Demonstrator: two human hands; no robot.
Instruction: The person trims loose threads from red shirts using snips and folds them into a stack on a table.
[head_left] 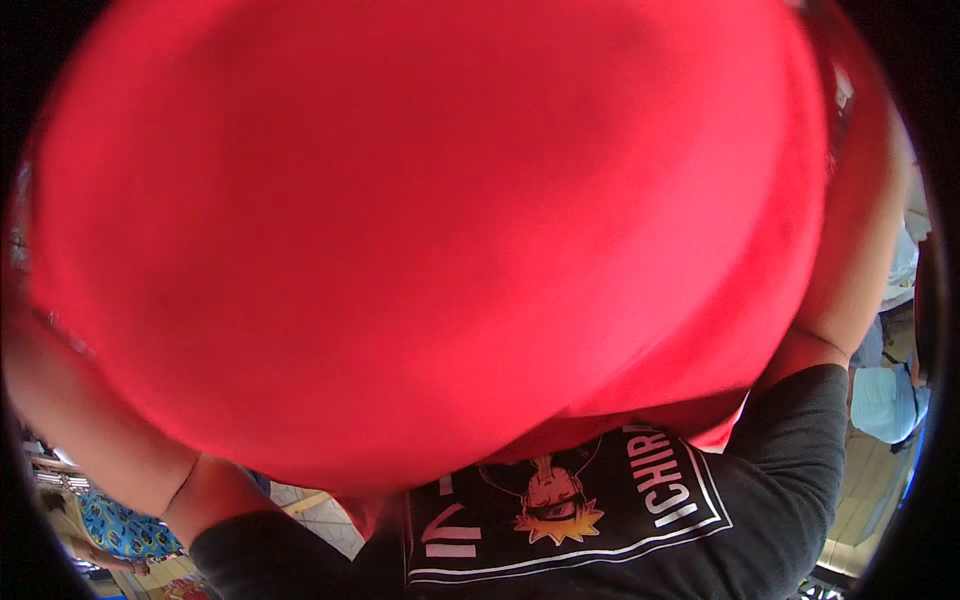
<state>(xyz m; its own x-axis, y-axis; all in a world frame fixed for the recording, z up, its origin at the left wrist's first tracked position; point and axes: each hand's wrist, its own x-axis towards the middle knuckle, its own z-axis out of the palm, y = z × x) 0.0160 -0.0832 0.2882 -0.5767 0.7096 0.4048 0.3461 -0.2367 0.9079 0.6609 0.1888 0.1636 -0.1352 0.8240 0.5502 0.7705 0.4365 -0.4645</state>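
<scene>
A large red cloth (430,240), smooth and slightly blurred, fills most of the head view close to the camera. Its lower edge hangs in front of my dark printed shirt (560,500). On the left my bare forearm (100,420) bends up past the cloth's side. My other forearm (860,240) rises along its right side. Both arms are raised around the cloth, but my left hand and my right hand are out of sight, so the frame does not show their grip. What kind of cloth article this is cannot be made out.
At the lower left there is another person in a blue patterned garment (125,525), an arm showing beside it. To the right, a pale blue cloth-like item (885,405) and other light fabric lie beyond my elbow. The cloth blocks the view ahead.
</scene>
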